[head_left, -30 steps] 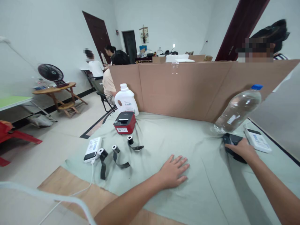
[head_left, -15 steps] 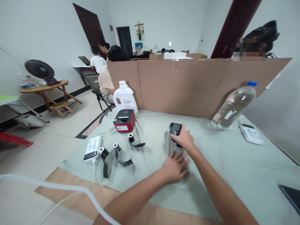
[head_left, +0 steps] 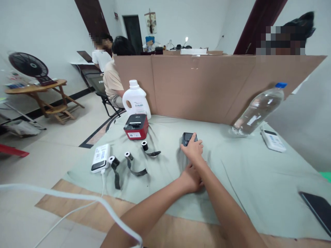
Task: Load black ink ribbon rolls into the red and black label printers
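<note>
Over creased cloth [head_left: 232, 155], right fingers [head_left: 193, 139] hold a boxy black device [head_left: 186, 137].

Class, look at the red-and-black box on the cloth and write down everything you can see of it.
The red-and-black box looks like hard plastic: black top, red sides, rounded edges. A pale strip crosses the top, with small light lettering behind it, too small to read. A white label with a square code marks the red front. It stands upright on the pale green cloth, in front of the white jug; whether they touch is unclear. Neither hand touches it.
</note>
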`<state>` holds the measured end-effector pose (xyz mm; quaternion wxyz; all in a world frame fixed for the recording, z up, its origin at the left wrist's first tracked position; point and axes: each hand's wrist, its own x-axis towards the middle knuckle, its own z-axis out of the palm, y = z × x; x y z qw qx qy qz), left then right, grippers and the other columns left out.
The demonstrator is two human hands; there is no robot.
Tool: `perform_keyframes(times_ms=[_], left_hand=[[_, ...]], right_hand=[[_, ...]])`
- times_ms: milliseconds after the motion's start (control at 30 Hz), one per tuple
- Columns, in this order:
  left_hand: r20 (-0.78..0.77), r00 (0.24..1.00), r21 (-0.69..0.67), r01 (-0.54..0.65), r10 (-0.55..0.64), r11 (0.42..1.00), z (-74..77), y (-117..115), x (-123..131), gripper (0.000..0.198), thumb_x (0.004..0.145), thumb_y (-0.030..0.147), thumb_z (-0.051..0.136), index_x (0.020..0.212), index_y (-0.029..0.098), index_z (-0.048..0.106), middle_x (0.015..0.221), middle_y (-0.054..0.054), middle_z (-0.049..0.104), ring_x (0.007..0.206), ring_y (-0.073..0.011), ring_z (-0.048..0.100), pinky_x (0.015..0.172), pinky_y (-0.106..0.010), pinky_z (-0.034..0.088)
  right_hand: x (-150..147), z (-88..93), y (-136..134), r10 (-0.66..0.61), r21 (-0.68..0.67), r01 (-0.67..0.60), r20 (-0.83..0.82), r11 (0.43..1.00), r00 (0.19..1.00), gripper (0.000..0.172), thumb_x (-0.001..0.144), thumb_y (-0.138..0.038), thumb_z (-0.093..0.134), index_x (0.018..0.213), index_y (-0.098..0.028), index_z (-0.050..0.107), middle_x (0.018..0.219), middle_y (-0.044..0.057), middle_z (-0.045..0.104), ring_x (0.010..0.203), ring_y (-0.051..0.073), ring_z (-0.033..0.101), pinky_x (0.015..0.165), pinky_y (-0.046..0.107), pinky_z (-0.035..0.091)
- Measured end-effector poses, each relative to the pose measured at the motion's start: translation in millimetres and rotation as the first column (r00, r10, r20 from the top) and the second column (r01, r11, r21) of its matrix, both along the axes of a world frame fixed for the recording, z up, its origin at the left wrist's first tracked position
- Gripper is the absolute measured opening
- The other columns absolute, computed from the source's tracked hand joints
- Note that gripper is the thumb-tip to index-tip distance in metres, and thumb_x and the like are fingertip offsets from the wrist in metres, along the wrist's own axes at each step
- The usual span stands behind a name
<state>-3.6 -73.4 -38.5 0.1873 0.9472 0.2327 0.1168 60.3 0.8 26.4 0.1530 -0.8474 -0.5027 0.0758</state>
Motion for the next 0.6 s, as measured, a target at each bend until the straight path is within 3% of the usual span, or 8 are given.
perform_keyframes(times_ms=[200, 400, 500, 600], left_hand=[[0.088, 0.996, 0.034, -0.008, 0.005, 0.999, -9.4, 1.2, 1.1, 0.057, 0.101, 0.042, 0.042, 0.152, 0.017, 0.044, 0.157, -0.014, 0.046, 0.152, -0.0311, 0.030, 0.126, -0.053, 0.016], [0.075, 0.997, 0.082, -0.019, 0.013, 0.996, -10.9, 1.0, 2.4, 0.051, 0.101, 0.043, 0.043, 0.142, 0.014, 0.055, 0.148, -0.016, 0.056, 0.148, -0.0327, 0.037, 0.126, -0.053, 0.019], [0.040, 0.999, 0.125, -0.029, 0.024, 0.992, -11.5, 0.1, 3.4, 0.048, 0.102, 0.044, 0.044, 0.138, 0.016, 0.060, 0.145, -0.016, 0.058, 0.145, -0.0341, 0.041, 0.125, -0.057, 0.020], [0.035, 0.999, 0.178, -0.044, 0.038, 0.983, -12.9, -1.1, 3.0, 0.051, 0.102, 0.046, 0.043, 0.142, 0.016, 0.055, 0.152, -0.016, 0.052, 0.146, -0.0345, 0.040, 0.122, -0.059, 0.026]], right_hand=[[8.2, -0.6, -1.5, -0.038, -0.003, 0.038, 0.002, 0.999, 0.999, 0.108, 0.084, -0.055, 0.062, 0.164, -0.011, 0.003, 0.127, 0.031, 0.046, 0.107, 0.044, 0.061, 0.085, 0.052, 0.050], [12.8, 0.8, -0.4, -0.023, -0.072, 0.024, 0.019, 0.997, 1.000, 0.106, 0.084, -0.059, 0.061, 0.164, -0.012, 0.009, 0.130, 0.030, 0.046, 0.110, 0.043, 0.062, 0.089, 0.051, 0.049], [22.2, 9.3, 5.7, 0.004, -0.174, -0.008, -0.018, 0.985, 1.000, 0.104, 0.085, -0.068, 0.055, 0.163, -0.013, 0.013, 0.132, 0.030, 0.047, 0.112, 0.041, 0.063, 0.092, 0.052, 0.048], [37.1, 24.9, 23.7, 0.041, -0.264, -0.054, -0.055, 0.963, 0.998, 0.098, 0.084, -0.077, 0.048, 0.158, -0.016, 0.027, 0.133, 0.028, 0.051, 0.116, 0.041, 0.063, 0.094, 0.050, 0.049]])
